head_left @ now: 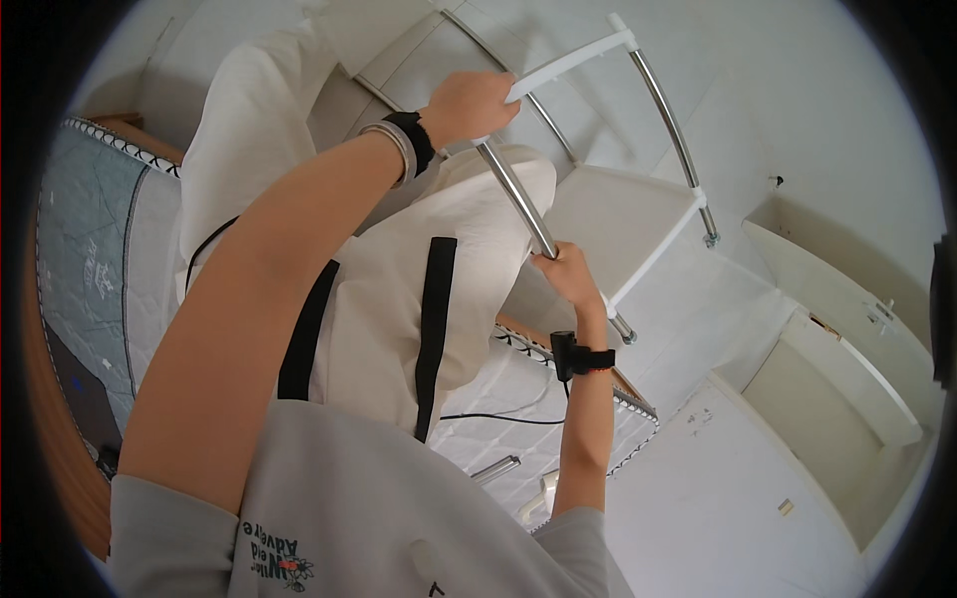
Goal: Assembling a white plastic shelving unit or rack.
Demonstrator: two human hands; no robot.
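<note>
A rack of silver metal tubes [516, 191] and white plastic parts leans across in front of my knees. My left hand [474, 105], with a bracelet and black band at the wrist, is closed around the near end of its white top bar [573, 63]. Lower down, my right hand [571, 274] grips the near metal tube, just below its bare middle stretch. A white shelf panel [638, 214] joins the tubes beyond that hand. At the far side another tube [666, 115] runs down to a foot [711, 239]. My palms hide what they press on.
Patterned bedding [85, 249] lies at the left and beneath me. On it, near my right side, are a loose metal tube [495, 468], a white plastic part [538, 501] and a black cord [503, 420]. A white cabinet with open compartments [827, 389] stands at the right.
</note>
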